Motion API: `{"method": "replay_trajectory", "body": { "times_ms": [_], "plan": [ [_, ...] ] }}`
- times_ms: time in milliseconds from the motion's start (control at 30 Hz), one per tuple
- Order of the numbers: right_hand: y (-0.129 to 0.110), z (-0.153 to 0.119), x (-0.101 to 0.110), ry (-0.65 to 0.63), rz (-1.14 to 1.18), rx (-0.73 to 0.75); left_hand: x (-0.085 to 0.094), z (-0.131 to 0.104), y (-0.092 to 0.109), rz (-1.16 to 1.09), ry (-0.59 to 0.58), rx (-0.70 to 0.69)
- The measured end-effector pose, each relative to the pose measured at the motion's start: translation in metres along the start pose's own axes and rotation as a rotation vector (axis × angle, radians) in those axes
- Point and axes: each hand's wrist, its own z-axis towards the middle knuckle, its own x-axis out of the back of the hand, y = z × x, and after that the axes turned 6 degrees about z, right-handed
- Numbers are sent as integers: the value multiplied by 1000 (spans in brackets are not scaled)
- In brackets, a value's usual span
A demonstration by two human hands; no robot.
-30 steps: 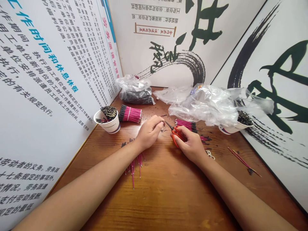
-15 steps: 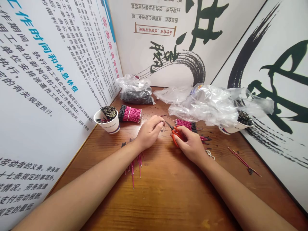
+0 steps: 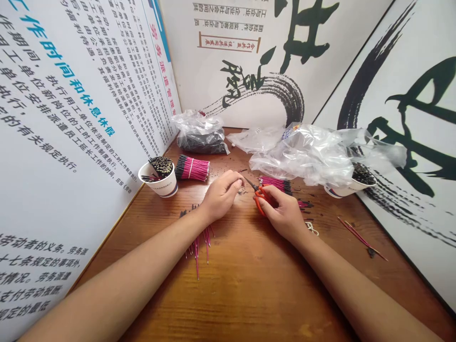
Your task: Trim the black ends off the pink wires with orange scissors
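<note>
My right hand (image 3: 285, 211) is closed around the orange handles of a small pair of scissors (image 3: 264, 199). Their dark, narrow tip reaches the fingertips of my left hand (image 3: 223, 194). Thumb and fingers of that left hand are pinched together, and whatever is between them is too small or hidden to make out. Under my left forearm lie loose magenta wires (image 3: 197, 256) with black ends, partly covered by the arm. Just beyond the scissors is a pile of magenta wires (image 3: 274, 183) with black ends; more wires (image 3: 305, 204) show beside my right hand.
A paper cup (image 3: 166, 188) full of black-sleeved pieces stands at left, near a tied wire bundle (image 3: 194, 168). Behind are a bag of black pieces (image 3: 203, 142) and crumpled clear plastic (image 3: 302, 159) against another cup (image 3: 342, 191). White string (image 3: 311, 228) and stray wires (image 3: 361, 237) lie right.
Almost nothing differs. The scissors and my right hand have shifted very slightly, while my left hand keeps its pinch in the same place.
</note>
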Motion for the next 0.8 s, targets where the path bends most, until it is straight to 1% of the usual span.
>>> {"method": "replay_trajectory", "body": {
  "times_ms": [300, 467, 633, 800],
  "plan": [
    [0, 1, 0, -45, -20, -7, -1, 0, 0, -12, 8, -11],
    [-1, 1, 1, -31, -9, -8, -1, 0, 0, -19, -2, -6],
    [-2, 1, 1, -53, -41, -23, -1, 0, 1, -25, -2, -9],
    [-1, 1, 0, -48, -35, -15, 0, 0, 1, -31, -1, -9]
  ]
}}
